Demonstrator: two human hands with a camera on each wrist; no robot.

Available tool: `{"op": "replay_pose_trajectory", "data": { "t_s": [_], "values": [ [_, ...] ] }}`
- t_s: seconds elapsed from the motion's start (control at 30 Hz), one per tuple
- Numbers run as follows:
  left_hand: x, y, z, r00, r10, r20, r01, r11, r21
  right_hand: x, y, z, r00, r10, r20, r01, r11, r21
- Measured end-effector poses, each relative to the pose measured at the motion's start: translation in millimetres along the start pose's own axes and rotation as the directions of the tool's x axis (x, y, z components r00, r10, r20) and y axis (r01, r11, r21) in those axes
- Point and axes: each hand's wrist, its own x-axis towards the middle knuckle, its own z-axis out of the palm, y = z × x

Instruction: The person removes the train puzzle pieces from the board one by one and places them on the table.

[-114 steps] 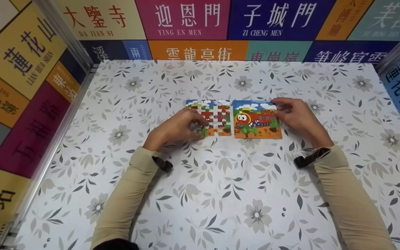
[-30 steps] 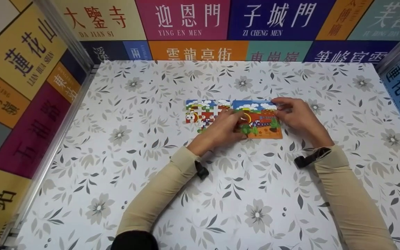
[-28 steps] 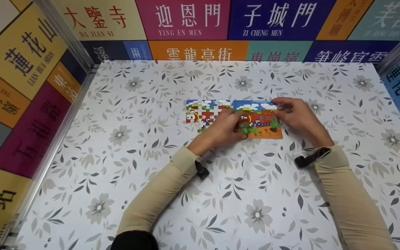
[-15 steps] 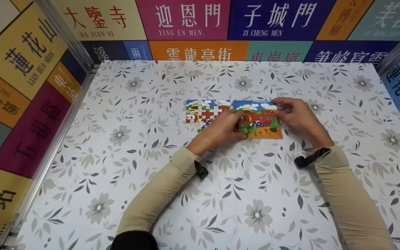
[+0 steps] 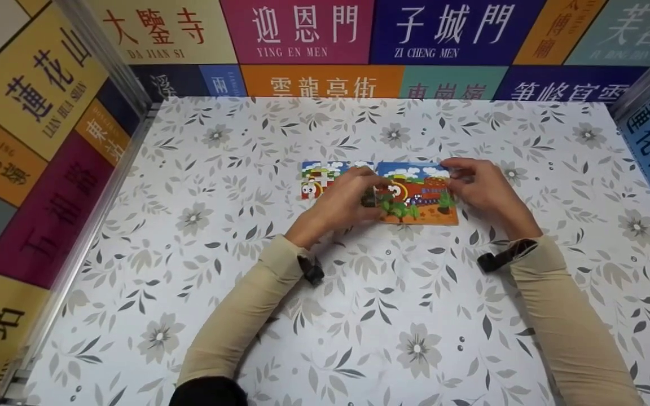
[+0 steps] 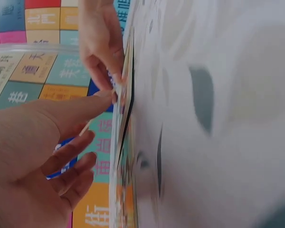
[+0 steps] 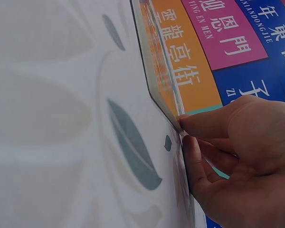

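Observation:
A jigsaw puzzle [image 5: 310,190] of a red train lies on the table, partly covered by my left hand [image 5: 339,200]. Right beside it is a square picture card [image 5: 429,194] with the same train scene. The left thumb and forefinger pinch a small thin puzzle piece [image 6: 86,127], seen edge-on in the left wrist view, close over the card's left edge. At the card's right side, my right hand [image 5: 480,183] holds its edge between thumb and fingers. The right wrist view shows that thumb [image 7: 204,121] on the card's corner.
The white table [image 5: 325,338] has a leaf and flower print. Colourful panels with Chinese lettering [image 5: 302,31] stand along its back and sides. Both wrists wear a black strap with a small camera [image 5: 494,260].
My left hand moved right from the puzzle to over the card's left part, paused there, and has now drawn back slightly left. The right hand keeps its hold on the card.

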Motion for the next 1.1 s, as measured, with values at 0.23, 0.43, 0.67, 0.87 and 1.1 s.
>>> {"op": "replay_pose_trajectory", "data": {
  "t_s": [0.23, 0.43, 0.67, 0.87, 1.1],
  "values": [
    [-13.9, -20.1, -16.7, 0.998, 0.021, -0.051, -0.025, 0.997, -0.078, 0.9, -0.2, 1.5, 1.000, 0.022, -0.005, -0.022, 0.999, 0.023],
    [-28.5, -36.9, -27.2, 0.998, 0.025, -0.056, -0.028, 0.998, -0.059, 2.1, 0.4, 2.6, 1.000, 0.001, -0.019, -0.001, 1.000, 0.008],
    [-47.1, -53.5, -35.0, 0.999, 0.006, -0.053, -0.009, 0.999, -0.051, 1.2, -0.5, 2.1, 1.000, 0.005, -0.014, -0.005, 1.000, 0.022],
    [-62.6, -64.4, -40.6, 0.999, -0.019, -0.033, 0.017, 0.998, -0.065, 0.9, -0.1, 1.5, 1.000, 0.020, -0.007, -0.020, 0.999, 0.025],
    [-75.3, -74.2, -46.8, 0.999, -0.047, -0.014, 0.046, 0.997, -0.060, 0.7, -0.8, 1.0, 0.999, 0.032, -0.005, -0.032, 0.999, 0.023]
  ]
}}
